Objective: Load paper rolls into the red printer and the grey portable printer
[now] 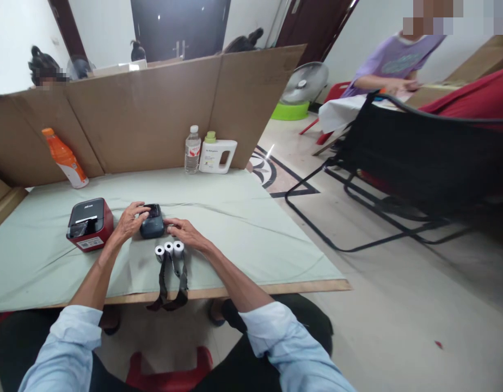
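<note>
A small dark blue boxy device [152,226] with a glossy black top part lies on the cloth-covered table between my hands. My left hand [131,220] rests at its upper left, fingers stretched over the top. On its other side, my right hand [187,233] has its fingers extended toward the right edge; whether they touch it I cannot tell. Just below, three white paper rolls [169,248] stand side by side, with dark strips [181,291] trailing over the table's front edge. A red and black label printer [89,224] sits left of my left hand.
Along the cardboard partition [153,109] stand an orange bottle [66,159], a clear water bottle [192,149] and a white jug [218,155]. A black folding chair [418,163] and a fan [302,84] are to the right. A person in purple [392,60] sits beyond.
</note>
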A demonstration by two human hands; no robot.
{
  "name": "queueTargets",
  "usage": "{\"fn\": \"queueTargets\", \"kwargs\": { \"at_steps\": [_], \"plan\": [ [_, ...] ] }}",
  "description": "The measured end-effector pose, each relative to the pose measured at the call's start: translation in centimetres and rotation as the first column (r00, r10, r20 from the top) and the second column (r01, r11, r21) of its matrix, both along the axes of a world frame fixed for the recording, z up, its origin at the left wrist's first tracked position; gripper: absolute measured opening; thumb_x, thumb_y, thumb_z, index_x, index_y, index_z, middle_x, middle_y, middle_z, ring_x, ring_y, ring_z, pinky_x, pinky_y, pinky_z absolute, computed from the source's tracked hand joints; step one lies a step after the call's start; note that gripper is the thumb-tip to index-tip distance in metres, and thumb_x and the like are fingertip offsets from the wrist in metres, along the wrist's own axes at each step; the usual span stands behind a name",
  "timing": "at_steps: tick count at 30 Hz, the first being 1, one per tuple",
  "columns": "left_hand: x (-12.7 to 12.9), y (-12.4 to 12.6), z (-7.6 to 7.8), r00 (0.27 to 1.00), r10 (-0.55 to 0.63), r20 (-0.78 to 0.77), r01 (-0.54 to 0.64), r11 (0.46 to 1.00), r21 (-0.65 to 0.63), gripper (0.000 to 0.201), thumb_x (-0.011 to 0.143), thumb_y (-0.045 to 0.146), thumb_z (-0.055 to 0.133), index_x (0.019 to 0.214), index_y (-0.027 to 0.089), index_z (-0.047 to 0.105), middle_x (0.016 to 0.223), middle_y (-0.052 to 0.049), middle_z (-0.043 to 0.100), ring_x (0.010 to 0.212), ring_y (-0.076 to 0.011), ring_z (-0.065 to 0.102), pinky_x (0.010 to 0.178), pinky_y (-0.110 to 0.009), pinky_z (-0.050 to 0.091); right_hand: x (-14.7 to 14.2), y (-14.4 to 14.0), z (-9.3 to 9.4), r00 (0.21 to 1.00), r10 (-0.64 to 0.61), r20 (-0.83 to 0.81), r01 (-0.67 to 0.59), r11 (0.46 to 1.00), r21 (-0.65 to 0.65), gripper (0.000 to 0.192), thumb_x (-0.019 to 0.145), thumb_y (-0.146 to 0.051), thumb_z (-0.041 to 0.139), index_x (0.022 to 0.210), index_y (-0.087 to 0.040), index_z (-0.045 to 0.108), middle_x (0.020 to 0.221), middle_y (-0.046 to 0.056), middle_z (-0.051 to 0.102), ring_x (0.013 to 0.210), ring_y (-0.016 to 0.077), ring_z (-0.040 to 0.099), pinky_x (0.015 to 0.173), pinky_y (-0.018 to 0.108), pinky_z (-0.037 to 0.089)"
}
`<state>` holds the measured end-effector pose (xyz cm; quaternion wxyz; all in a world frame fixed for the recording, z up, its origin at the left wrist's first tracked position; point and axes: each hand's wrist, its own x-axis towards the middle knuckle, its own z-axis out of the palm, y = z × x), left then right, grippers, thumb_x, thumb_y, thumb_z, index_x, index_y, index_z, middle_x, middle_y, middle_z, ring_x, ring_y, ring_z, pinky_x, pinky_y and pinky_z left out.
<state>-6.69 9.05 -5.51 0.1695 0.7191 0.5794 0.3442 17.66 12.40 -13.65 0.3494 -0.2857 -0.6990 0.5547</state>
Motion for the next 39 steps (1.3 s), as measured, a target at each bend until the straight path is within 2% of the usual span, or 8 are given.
{"fn": "queueTargets", "kwargs": {
  "at_steps": [4,8,11,18,23,30,36,39],
  "plan": [
    [-0.1,0.9,0.3,0.997,-0.035,0.066,0.035,0.999,0.003,0.037,0.09,0.026,0.06,0.123,0.017,0.076,0.13,-0.013,0.072,0.124,-0.029,0.065,0.107,-0.044,0.054,0.0,-0.1,0.1,1.0,0.005,-0.016,-0.005,1.0,-0.017,0.048,0.089,-0.034,0.061,0.132,-0.016,0.072,0.124,0.012,0.07,0.091,0.0197,0.065,0.083,0.036,0.055],
    [-1.0,0.0,-0.7,0.989,0.034,0.145,-0.028,0.999,-0.041,0.068,0.082,0.023,0.065,0.15,0.02,0.056,0.146,-0.015,0.063,0.135,-0.0312,0.058,0.092,-0.039,0.059,-0.1,-0.2,0.2,1.0,-0.012,-0.008,0.012,0.999,-0.048,0.051,0.088,-0.035,0.061,0.134,-0.016,0.072,0.122,0.011,0.071,0.084,0.0166,0.063,0.081,0.034,0.054],
    [-1.6,-1.6,-1.6,0.982,0.074,0.174,-0.063,0.996,-0.07,0.076,0.079,0.027,0.071,0.152,0.021,0.052,0.153,-0.017,0.057,0.136,-0.0337,0.057,0.089,-0.039,0.06,0.1,-0.3,0.3,1.0,-0.006,-0.012,0.005,0.999,-0.039,0.05,0.088,-0.035,0.062,0.133,-0.017,0.073,0.121,0.01,0.072,0.086,0.017,0.062,0.082,0.034,0.053],
    [-1.2,-5.4,-2.6,0.995,0.048,0.092,-0.043,0.998,-0.054,0.054,0.081,0.033,0.074,0.132,0.019,0.065,0.141,-0.015,0.063,0.124,-0.0314,0.064,0.087,-0.039,0.062,0.3,-0.4,0.5,1.0,-0.002,-0.01,0.002,1.0,-0.003,0.047,0.089,-0.034,0.062,0.131,-0.017,0.074,0.124,0.011,0.072,0.097,0.0211,0.065,0.086,0.036,0.054],
    [-0.6,-6.2,-3.1,0.997,0.071,-0.003,-0.071,0.997,0.015,0.049,0.086,0.038,0.072,0.131,0.019,0.066,0.131,-0.014,0.068,0.112,-0.0284,0.068,0.093,-0.042,0.06,0.3,-0.3,0.3,1.0,-0.004,-0.002,0.004,1.0,0.008,0.047,0.089,-0.033,0.062,0.132,-0.018,0.074,0.121,0.011,0.072,0.096,0.0213,0.065,0.086,0.037,0.054],
    [-0.8,-5.1,-3.4,0.994,0.112,0.011,-0.112,0.994,-0.013,0.059,0.083,0.044,0.076,0.135,0.018,0.066,0.134,-0.015,0.067,0.116,-0.0295,0.067,0.102,-0.044,0.055,0.5,-0.4,0.5,1.0,0.028,-0.01,-0.028,0.999,0.027,0.049,0.089,-0.036,0.064,0.134,-0.017,0.072,0.121,0.011,0.071,0.096,0.0209,0.064,0.085,0.035,0.053],
    [-1.4,-3.1,-3.3,0.97,0.189,0.155,-0.175,0.98,-0.097,0.034,0.091,0.037,0.059,0.11,0.018,0.078,0.122,-0.011,0.075,0.119,-0.0281,0.067,0.109,-0.042,0.051,0.4,-0.3,0.5,0.999,0.033,-0.029,-0.032,0.999,0.024,0.049,0.087,-0.038,0.067,0.131,-0.016,0.073,0.118,0.011,0.072,0.091,0.0191,0.064,0.083,0.034,0.053],
    [-1.6,-1.8,-3.5,0.936,0.279,0.213,-0.243,0.954,-0.178,0.025,0.085,0.031,0.06,0.095,0.017,0.079,0.101,-0.008,0.079,0.107,-0.0273,0.07,0.097,-0.039,0.057,0.0,0.1,0.2,0.999,0.021,-0.029,-0.021,1.0,0.0,0.052,0.085,-0.039,0.071,0.131,-0.016,0.074,0.115,0.01,0.072,0.087,0.0187,0.063,0.081,0.034,0.053]
  ]
}}
